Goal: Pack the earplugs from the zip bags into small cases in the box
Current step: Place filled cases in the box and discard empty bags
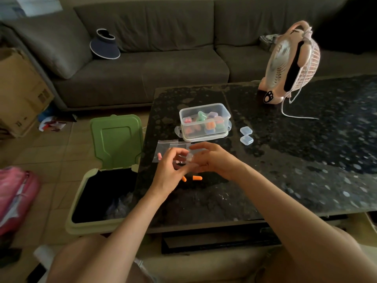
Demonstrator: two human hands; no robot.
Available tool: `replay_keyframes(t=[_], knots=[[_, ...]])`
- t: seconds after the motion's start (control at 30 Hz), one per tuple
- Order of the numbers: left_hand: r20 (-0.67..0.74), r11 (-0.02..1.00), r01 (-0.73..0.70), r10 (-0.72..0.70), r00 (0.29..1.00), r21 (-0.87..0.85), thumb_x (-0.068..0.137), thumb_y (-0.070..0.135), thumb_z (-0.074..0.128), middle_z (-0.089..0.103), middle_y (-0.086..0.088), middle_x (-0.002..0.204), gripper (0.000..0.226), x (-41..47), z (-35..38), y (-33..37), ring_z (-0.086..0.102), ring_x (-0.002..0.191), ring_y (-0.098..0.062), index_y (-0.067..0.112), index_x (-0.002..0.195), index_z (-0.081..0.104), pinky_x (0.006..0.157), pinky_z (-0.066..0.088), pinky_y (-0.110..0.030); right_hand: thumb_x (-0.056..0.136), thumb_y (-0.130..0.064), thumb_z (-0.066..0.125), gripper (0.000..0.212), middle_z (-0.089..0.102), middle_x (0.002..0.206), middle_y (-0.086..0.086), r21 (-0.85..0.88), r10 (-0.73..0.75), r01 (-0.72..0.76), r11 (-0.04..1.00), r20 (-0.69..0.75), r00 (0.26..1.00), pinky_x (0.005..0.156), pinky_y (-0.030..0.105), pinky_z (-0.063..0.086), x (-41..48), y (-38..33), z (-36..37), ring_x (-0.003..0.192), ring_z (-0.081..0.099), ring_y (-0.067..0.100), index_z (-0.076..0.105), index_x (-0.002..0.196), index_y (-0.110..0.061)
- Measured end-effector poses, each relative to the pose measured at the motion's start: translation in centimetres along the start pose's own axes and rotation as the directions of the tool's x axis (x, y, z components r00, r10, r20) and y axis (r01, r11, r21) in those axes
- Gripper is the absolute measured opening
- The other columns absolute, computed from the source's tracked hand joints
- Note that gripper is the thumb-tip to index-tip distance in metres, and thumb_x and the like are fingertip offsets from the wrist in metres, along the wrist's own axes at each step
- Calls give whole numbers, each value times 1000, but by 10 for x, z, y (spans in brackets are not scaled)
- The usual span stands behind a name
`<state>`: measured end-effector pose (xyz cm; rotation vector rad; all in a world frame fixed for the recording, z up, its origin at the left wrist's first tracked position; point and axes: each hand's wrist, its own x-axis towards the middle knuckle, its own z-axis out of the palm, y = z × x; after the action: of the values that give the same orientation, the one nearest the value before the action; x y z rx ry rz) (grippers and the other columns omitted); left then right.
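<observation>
Nearest, on the dark stone table [285, 170]: two orange earplugs [197, 177] lie loose and close together, at 6 o'clock from the hands.

Just beyond them, the left hand [168, 168] and right hand [212, 160] meet. Fingers of both curl inward and pinch one small clear case [189, 158] between them. I cannot tell whether the lid is open; the case is blurred and partly covered by fingertips.

Judgement: the step in hand is opening this case for the orange pair. To do it well:
- Hold the base steady with one hand and lift the lid with the other thumb at the edge opposite the hinge.
- Keep the case low over the table, so a dropped part does not roll towards the open bin [91, 226] at 8 o'clock.
- Seat both plugs fully, then press the lid until it closes flush.

At 11 o'clock from the hands lie flat clear zip bags [169, 144], with a pink earplug [159, 155] showing at their near left corner.

At 12 o'clock is the clear plastic box [205, 108], which holds coloured filled cases. Two spare clear cases [246, 139] sit at 2 o'clock, near the box but apart from it.

Far at 1 o'clock is a pink desk fan [291, 64], with a sofa [163, 68] behind it.
</observation>
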<state>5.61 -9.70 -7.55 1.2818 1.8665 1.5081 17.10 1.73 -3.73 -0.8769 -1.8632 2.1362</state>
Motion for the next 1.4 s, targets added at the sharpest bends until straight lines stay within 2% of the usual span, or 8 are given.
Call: replay_keyframes(t=[0.27, 0.5, 0.7, 0.83, 1.03, 1.13, 1.2, 1.4], knots=[[22, 995, -30, 29, 999, 90, 65, 52, 70, 58, 24, 101, 37, 0, -1, -8, 66, 85, -6, 44, 97, 52, 89, 33, -76, 84, -16, 68, 42, 61, 113, 18, 64, 14, -13, 998, -24, 1000, 76, 39, 59, 2, 5, 8, 91, 67, 27, 53, 123, -9], [7, 990, -51, 50, 999, 135, 60, 71, 65, 51, 36, 98, 48, 0, 1, -7, 59, 87, 1, 38, 92, 52, 91, 37, -71, 81, -2, 69, 47, 59, 113, 16, 46, -21, 22, 999, -29, 999, 77, 32, 58, -3, 5, 9, 91, 67, 23, 52, 124, -7], [-25, 989, -41, 45, 999, 143, 61, 71, 66, 59, 23, 92, 49, 0, -1, -10, 63, 81, -2, 34, 91, 53, 90, 40, -69, 81, -7, 71, 47, 60, 112, 17, 43, -24, 25, 999, -28, 999, 81, 35, 58, -2, 7, 9, 92, 68, 26, 52, 123, -7], [-110, 991, 7, 8, 994, 134, 69, 49, 76, 67, 8, 83, 35, 2, -2, -9, 67, 72, -7, 27, 90, 58, 91, 46, -59, 87, -27, 66, 30, 66, 104, 15, -53, -51, 47, 997, -69, 996, 82, 40, 58, -2, 8, 11, 92, 69, 29, 59, 112, -12], [-86, 984, 46, -31, 996, 172, 64, 50, 79, 66, 13, 78, 44, 2, -2, -9, 66, 72, -2, 21, 91, 61, 95, 44, -59, 97, -32, 49, 29, 67, 102, 14, -215, -63, 30, 976, -150, 987, 73, 32, 59, 3, 13, 15, 82, 68, 22, 60, 110, -9], [-122, 985, 50, -30, 992, 163, 68, 24, 82, 67, -1, 84, 34, 2, -3, -6, 63, 69, 4, 10, 91, 61, 70, 56, -20, 93, -17, 56, 21, 64, 112, 12, -719, -231, -4, 695, -228, 946, 80, 33, 55, 9, 24, 13, 97, 64, 24, 60, 114, -13], [-170, 979, 64, -31, 985, 192, 68, 23, 82, 69, -6, 90, 37, 5, -6, -9, 66, 75, -4, 7, 93, 62, 63, 54, -17, 84, -21, 68, 30, 59, 115, 4, -882, -242, -22, 470, -152, 958, 80, 30, 49, 9, 30, 13, 101, 59, 21, 59, 113, -19], [-192, 965, 123, -79, 978, 230, 65, 25, 84, 70, -4, 90, 39, 7, -8, -18, 66, 80, -11, 9, 92, 62, 71, 55, -23, 81, -20, 72, 17, 58, 111, 3, -910, -208, 1, 415, -94, 974, 75, 24, 43, 10, 38, 13, 99, 57, 19, 61, 94, -18]])
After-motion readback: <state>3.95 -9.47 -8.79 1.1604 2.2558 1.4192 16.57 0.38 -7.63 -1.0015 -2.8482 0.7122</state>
